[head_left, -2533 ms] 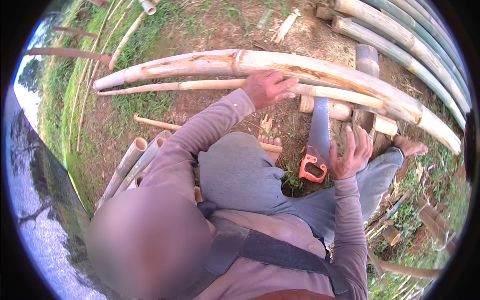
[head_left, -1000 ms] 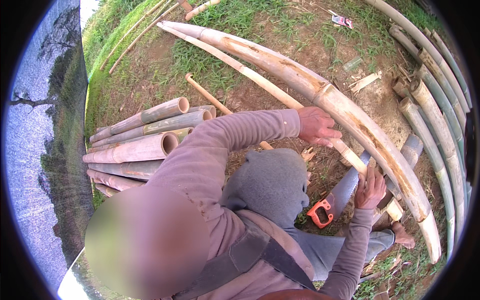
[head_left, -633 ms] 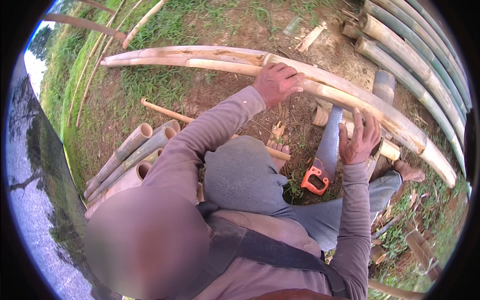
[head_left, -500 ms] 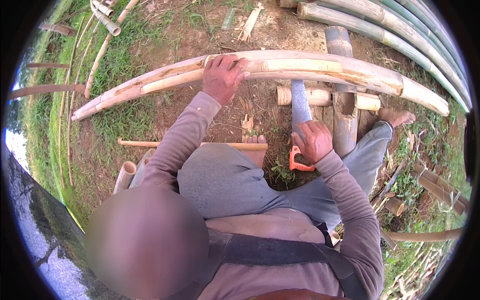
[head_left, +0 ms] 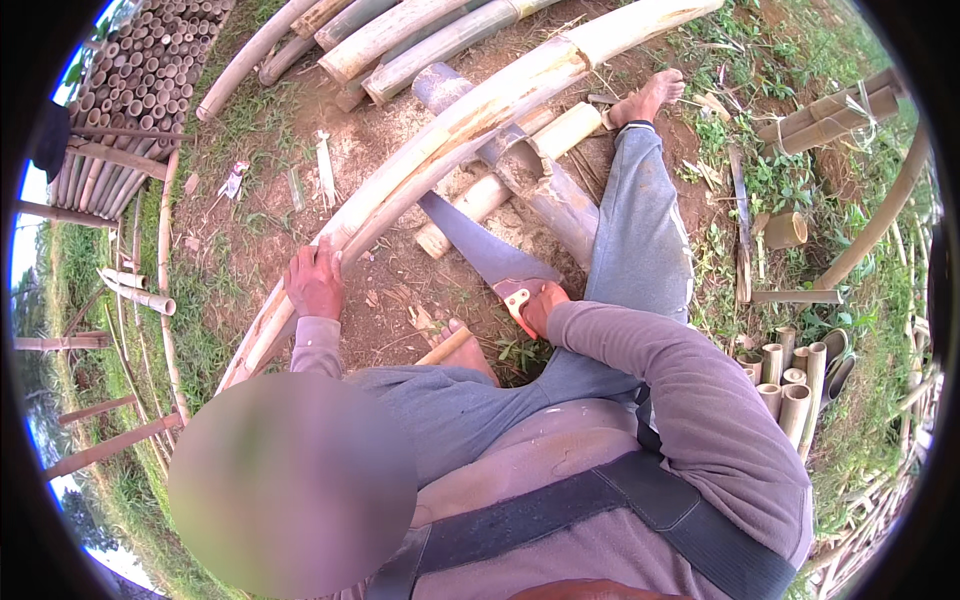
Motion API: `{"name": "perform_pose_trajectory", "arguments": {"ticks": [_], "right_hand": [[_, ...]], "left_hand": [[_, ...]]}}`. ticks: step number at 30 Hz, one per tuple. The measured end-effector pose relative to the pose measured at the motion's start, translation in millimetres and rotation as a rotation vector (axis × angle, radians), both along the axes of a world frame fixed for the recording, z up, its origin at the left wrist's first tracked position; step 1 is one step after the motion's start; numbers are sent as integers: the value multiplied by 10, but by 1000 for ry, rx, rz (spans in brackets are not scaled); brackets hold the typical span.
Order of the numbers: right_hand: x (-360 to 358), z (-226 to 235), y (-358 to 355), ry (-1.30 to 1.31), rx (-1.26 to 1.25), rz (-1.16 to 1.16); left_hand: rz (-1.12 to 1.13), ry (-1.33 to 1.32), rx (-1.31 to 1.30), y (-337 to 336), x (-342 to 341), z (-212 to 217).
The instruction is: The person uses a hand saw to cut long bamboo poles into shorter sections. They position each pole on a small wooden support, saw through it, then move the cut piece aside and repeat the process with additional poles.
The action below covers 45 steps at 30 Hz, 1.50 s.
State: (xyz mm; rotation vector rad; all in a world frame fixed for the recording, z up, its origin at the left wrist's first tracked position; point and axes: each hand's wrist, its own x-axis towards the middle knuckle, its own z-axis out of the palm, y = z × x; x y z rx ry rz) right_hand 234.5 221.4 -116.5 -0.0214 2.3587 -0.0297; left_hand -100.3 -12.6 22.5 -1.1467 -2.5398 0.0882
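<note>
A long, pale bamboo pole (head_left: 455, 130) runs slantwise from the lower left to the upper right. My left hand (head_left: 315, 282) grips it near its lower part, the fingers curled over the top. In my right hand (head_left: 545, 305) is the orange-and-white handle of a handsaw (head_left: 487, 246). The saw's blade points up and left, its tip at the near edge of the pole; whether the teeth touch it I cannot tell. Beneath the pole, a thick notched bamboo piece (head_left: 560, 205) lies over a shorter bamboo length (head_left: 475, 205).
Large bamboo poles (head_left: 450, 45) lie at the far side. Many cut ends fill a stack (head_left: 140, 60) at far left. Short bamboo tubes (head_left: 795, 400) stand at right, near a tied bamboo bundle (head_left: 835, 115). My bare foot (head_left: 650, 97) rests past the support.
The view has swung round, so the pole now slants rather than lying across. Both hands keep their holds on pole and saw. The saw blade now shows its broad side.
</note>
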Motion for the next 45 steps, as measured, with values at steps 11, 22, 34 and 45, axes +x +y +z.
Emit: {"name": "perform_pose_trajectory", "arguments": {"ticks": [11, 22, 34, 45], "right_hand": [[826, 2262, 259, 855, -446, -327], [1513, 3036, 875, 1273, -1052, -1027], [139, 1955, 625, 1537, -798, -989], [37, 1783, 601, 1531, -778, -795]], "left_hand": [[-27, -70, -45, 71, -44, 51], [-8, -57, -26, 84, 14, 78], [10, -78, -15, 79, 62, 101], [14, -76, -15, 92, 74, 117]]}}
